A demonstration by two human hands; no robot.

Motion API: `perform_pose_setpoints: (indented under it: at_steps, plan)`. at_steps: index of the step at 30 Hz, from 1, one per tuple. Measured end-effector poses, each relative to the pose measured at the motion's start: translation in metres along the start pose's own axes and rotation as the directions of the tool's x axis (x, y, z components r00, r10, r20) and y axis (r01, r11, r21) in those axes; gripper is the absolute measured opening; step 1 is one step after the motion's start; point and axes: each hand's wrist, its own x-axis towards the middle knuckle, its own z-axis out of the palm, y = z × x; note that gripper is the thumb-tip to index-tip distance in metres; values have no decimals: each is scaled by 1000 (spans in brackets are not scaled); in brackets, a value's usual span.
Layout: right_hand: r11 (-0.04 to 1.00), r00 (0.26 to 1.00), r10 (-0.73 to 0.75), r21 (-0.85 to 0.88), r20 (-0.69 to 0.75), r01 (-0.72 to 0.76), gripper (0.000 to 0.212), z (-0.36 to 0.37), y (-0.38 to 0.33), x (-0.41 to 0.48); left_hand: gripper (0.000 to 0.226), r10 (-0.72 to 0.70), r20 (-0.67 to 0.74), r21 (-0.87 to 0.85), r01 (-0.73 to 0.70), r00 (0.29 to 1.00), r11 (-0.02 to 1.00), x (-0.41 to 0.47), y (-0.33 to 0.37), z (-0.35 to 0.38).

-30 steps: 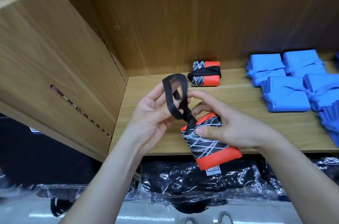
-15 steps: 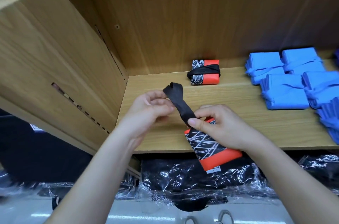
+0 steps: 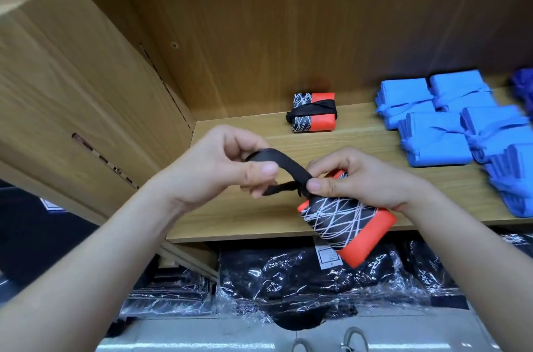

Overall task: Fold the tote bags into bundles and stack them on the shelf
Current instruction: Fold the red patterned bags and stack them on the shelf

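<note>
While the right hand (image 3: 360, 178) holds the bundle (image 3: 346, 222), its label (image 3: 328, 255) is illegible

Nothing can be read: the print on the white tag (image 3: 328, 257) of the orange-black bundle (image 3: 346, 222) is too small.

Left hand (image 3: 219, 170) pinches black strap (image 3: 284, 162); right hand (image 3: 363, 178) grips folded tote bundle (image 3: 346, 222).
</note>
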Motion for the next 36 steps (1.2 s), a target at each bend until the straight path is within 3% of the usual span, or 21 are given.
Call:
perform_pose_setpoints:
  at_steps: [3, 6, 10, 13, 16, 21, 24, 27, 29, 32, 34, 35, 36]
  plan:
    - [992, 1000, -23, 125, 1, 23, 21, 6, 3, 1, 26, 74, 25, -491, -53, 997, 870, 1, -11, 11]
    - [967, 999, -34, 252, -17, 37, 27, 10, 7, 1, 41, 68, 69, -736, 5, 995, 677, 2, -19, 18]
    - [960, 994, -53, 268, -94, 77, 43, 9, 12, 0, 57, -33, -66, -757, -29, 997, 653, -1, -32, 27]
    - [996, 992, -89, 12, -92, 90, 55, 9, 4, -7, 58, -104, -210, -712, -79, 972, 698, 0, -36, 35]
    - [960, 993, -109, -263, -41, 94, 65, 12, -11, -11, 59, -85, -300, -662, -143, 950, 736, 5, -44, 41]
    - [959, 998, -42, -282, -52, 26, 53, 18, -12, -7, 68, -44, -267, -527, -107, 963, 843, 9, -55, 44]
    - [959, 997, -2, -282, -76, -19, 44, 20, -8, -6, 70, -70, -270, -578, -104, 960, 809, 8, -61, 44]
    - [964, 987, -37, -267, -155, -5, 34, 23, 1, -3, 88, -120, -264, -672, -93, 957, 735, 5, -64, 45]
    - [976, 982, -56, -215, -182, 16, 22, 24, 7, -3, 87, -170, -339, -667, -109, 925, 737, 4, -60, 44]
    - [987, 984, -46, -158, -174, 19, 13, 21, 12, -6, 54, -213, -570, -437, -74, 794, 896, 0, -49, 36]
    - [994, 987, -1, -104, -162, -16, 19, 16, 11, -9, 62, 48, -617, 3, -58, 786, 998, -8, -37, 29]
    - [996, 992, 15, -89, -122, -26, 19, 14, 10, -9, 72, 237, -509, 337, -62, 827, 939, -11, -29, 27]
    - [995, 998, 23, -99, -61, -29, 17, 13, 9, -8, 80, 373, -310, 651, -90, 875, 753, -11, -22, 27]
